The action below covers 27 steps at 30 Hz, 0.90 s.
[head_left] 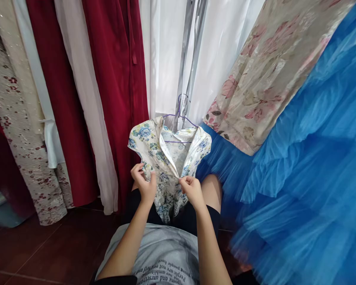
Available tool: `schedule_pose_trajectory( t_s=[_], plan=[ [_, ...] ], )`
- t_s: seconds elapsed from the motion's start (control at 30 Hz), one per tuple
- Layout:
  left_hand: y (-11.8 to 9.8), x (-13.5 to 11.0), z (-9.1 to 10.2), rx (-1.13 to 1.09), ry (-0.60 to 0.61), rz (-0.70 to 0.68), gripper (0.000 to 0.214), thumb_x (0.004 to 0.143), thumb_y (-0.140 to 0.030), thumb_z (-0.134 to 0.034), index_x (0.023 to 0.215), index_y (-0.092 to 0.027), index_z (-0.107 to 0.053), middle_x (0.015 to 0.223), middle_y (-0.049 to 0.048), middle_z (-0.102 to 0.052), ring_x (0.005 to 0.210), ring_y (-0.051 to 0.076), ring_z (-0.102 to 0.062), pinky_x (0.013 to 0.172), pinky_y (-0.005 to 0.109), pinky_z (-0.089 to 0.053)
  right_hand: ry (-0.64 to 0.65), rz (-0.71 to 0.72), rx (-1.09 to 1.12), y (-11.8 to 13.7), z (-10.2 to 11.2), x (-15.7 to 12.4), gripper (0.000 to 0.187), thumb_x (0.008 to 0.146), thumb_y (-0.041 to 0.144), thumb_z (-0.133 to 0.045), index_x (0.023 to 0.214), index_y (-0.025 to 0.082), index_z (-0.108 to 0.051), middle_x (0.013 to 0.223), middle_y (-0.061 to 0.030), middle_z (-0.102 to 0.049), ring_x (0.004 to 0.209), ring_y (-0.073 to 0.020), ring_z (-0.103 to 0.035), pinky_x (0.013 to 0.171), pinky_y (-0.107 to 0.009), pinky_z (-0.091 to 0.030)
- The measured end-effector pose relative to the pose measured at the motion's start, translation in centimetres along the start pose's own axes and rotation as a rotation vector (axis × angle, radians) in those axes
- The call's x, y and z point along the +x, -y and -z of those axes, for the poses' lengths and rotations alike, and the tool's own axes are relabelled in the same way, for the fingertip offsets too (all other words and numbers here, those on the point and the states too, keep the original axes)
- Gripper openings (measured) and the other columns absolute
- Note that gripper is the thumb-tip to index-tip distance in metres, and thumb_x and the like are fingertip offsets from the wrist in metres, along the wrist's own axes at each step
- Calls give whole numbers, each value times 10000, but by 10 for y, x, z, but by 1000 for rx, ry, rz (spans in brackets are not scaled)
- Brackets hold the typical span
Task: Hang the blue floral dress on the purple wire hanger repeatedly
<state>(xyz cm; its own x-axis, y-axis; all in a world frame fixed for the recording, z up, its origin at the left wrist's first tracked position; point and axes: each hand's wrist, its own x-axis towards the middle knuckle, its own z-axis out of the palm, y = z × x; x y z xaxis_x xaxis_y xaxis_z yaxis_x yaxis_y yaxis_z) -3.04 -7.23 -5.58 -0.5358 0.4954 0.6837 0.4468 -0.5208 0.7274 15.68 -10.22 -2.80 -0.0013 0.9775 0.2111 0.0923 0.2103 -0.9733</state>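
Note:
A sleeveless floral blouse (154, 152), white with blue flowers and green leaves, hangs on a thin purple wire hanger (178, 114) in front of my knees. Its V-shaped neckline lies partly open. My right hand (192, 190) pinches the blouse's front edge at the bottom of the V, thumb against forefinger. At the blouse's left side is my left hand (145, 186), its thumb and bent fingers apart, near or lightly touching the cloth. The lower end of the blouse drops between my thighs.
Dark red curtain-like cloths (112, 79) and a pale flowered fabric (26, 138) hang at left. White cloth (166, 55) hangs behind the hanger. At right are a beige floral garment (255, 91) and ruffled blue tulle (320, 170). Dark tiles (47, 249) cover the floor.

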Motion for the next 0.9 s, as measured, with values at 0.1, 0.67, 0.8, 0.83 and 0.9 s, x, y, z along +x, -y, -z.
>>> schedule_pose_trajectory(
  t_s=[0.1, 0.67, 0.8, 0.83, 0.9],
  plan=[
    [-30, -11, -4, -109, 514, -196, 311, 922, -219, -606, 1231, -245, -580, 1058, 66, -603, 964, 213, -608, 889, 350, -507, 18, 9, -31, 8, -1, -5, 307, 816, 386, -628, 597, 206, -512, 439, 44, -488, 431, -106, -378, 491, -252, -281],
    [-38, -27, -7, -176, 632, -215, 128, 980, -246, -594, 1042, -212, -701, 821, 6, -518, 740, 151, -521, 703, 274, -435, 192, 156, 171, -26, -9, -13, 171, 879, 333, -672, 849, 217, -550, 594, 66, -496, 530, -120, -428, 544, -252, -328],
    [-34, -29, -11, -179, 505, -250, 165, 958, -221, -625, 1074, -233, -742, 838, 15, -549, 722, 143, -529, 683, 269, -449, 183, 160, 152, -29, -13, -13, 227, 896, 343, -663, 782, 218, -511, 585, 62, -489, 519, -117, -425, 534, -253, -318],
    [-34, -31, -12, -184, 483, -258, 171, 956, -215, -627, 1074, -236, -750, 837, 17, -558, 714, 141, -530, 674, 267, -451, 188, 154, 149, -29, -13, -12, 227, 894, 340, -664, 780, 218, -509, 577, 63, -488, 513, -117, -421, 531, -253, -316],
    [-35, -35, -14, -195, 441, -264, 172, 948, -206, -637, 1059, -241, -764, 813, 13, -562, 684, 135, -523, 646, 262, -447, 190, 141, 159, -29, -12, -11, 233, 890, 336, -664, 772, 220, -500, 559, 68, -479, 499, -113, -403, 520, -251, -300]
  ],
)
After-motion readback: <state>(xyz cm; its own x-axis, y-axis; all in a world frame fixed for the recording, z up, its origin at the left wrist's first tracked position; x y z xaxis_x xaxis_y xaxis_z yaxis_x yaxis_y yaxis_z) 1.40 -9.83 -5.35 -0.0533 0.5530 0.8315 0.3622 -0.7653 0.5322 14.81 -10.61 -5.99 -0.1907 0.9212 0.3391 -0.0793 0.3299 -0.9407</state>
